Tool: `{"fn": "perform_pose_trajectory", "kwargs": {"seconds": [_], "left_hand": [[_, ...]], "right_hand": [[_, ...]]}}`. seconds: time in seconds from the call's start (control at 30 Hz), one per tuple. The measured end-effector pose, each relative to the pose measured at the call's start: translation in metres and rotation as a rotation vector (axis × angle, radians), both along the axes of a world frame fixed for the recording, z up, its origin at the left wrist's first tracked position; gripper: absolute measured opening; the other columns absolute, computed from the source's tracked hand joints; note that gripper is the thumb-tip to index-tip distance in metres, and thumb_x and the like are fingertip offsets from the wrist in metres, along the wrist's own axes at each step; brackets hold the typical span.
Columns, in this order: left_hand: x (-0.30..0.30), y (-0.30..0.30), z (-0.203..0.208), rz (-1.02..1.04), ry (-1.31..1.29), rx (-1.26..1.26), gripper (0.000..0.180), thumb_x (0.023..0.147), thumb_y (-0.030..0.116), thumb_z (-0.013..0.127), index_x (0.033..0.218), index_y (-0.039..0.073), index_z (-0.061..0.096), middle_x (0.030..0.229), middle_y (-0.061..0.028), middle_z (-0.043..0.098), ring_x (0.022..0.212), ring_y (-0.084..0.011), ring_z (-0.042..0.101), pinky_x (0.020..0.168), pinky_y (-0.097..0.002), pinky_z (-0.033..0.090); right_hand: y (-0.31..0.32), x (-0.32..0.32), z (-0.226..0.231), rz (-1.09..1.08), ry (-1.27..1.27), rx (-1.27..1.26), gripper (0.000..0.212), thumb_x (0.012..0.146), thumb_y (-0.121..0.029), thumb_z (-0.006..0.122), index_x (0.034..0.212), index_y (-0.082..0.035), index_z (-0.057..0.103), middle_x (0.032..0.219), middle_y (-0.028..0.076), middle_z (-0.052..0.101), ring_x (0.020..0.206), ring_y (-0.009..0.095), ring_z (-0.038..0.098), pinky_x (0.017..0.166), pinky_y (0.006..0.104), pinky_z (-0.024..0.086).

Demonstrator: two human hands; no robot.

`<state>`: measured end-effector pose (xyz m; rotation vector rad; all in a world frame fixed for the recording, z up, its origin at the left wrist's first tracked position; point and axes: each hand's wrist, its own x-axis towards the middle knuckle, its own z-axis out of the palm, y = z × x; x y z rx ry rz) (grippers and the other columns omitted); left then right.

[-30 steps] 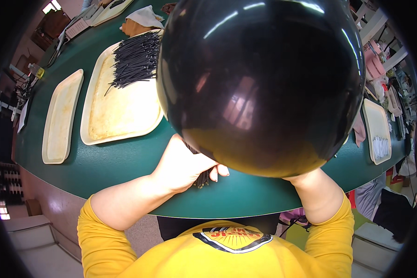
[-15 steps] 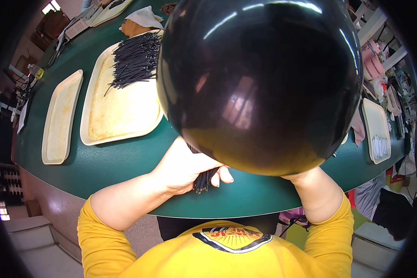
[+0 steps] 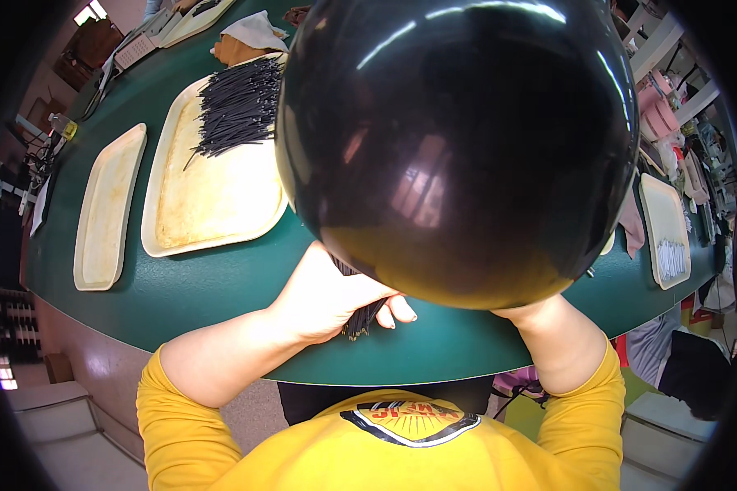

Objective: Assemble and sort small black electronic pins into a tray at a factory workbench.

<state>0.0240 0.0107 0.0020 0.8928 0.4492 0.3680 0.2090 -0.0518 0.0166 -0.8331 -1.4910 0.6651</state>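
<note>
Green table (image 3: pixel 196 299) spreads beneath and around the fingers. Glossy black dome (image 3: pixel 458 155) looms just right of and beyond the left fingers. Large cream tray (image 3: pixel 221 196) sits beyond those fingers, to their left, with a heap of thin black strands (image 3: pixel 239 102) at its far end; narrow cream tray (image 3: pixel 106 204) farther left of them. Left hand (image 3: pixel 327 296) curls round a bundle of black strands (image 3: pixel 359 319): bundle lies within its grip, near ends poking out below. Two fingertips (image 3: pixel 402 308) show just right of the strands, slightly parted. Bundle's middle is covered by the hand, its far end lost by the dome's edge. Right hand (image 3: pixel 522 313) mostly hidden behind the dome; cannot tell how its fingers stand. Bundle's long axis slants a little, far-left to near-right, near ends pointing toward the person's body.
</note>
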Motion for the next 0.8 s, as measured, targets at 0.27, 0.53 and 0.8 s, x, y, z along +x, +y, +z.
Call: {"fn": "perform_pose_trajectory", "kwargs": {"seconds": [0.27, 0.53, 0.8], "left_hand": [[0.006, -0.002, 0.0, -0.006, 0.028, -0.037, 0.012, 0.082, 0.002, 0.055, 0.087, -0.008, 0.057, 0.07, -0.0141, 0.061, 0.061, -0.0179, 0.062, 0.054, -0.0232, 0.05], [0.009, -0.001, 0.0, -0.009, 0.069, 0.096, 0.013, 0.082, 0.004, 0.054, 0.086, -0.007, 0.059, 0.07, -0.0146, 0.062, 0.062, -0.0168, 0.062, 0.055, -0.0234, 0.05], [0.014, 0.0, -0.006, 0.129, 0.12, 0.371, 0.01, 0.081, 0.0, 0.053, 0.083, -0.006, 0.061, 0.07, -0.0117, 0.063, 0.061, -0.0127, 0.061, 0.057, -0.0219, 0.049]], "right_hand": [[-0.001, 0.005, 0.002, 0.006, -0.083, -0.029, 0.015, 0.071, 0.006, 0.053, 0.085, 0.007, 0.058, 0.081, 0.013, 0.063, 0.071, 0.018, 0.061, 0.066, 0.0263, 0.048], [-0.005, 0.009, -0.002, -0.029, -0.008, -0.145, 0.013, 0.073, 0.005, 0.051, 0.084, 0.006, 0.059, 0.076, 0.011, 0.064, 0.066, 0.016, 0.06, 0.063, 0.0258, 0.048], [0.001, 0.01, 0.006, -0.026, -0.067, -0.048, 0.012, 0.072, 0.005, 0.053, 0.082, 0.006, 0.059, 0.075, 0.012, 0.063, 0.063, 0.016, 0.061, 0.059, 0.0247, 0.047]]}}
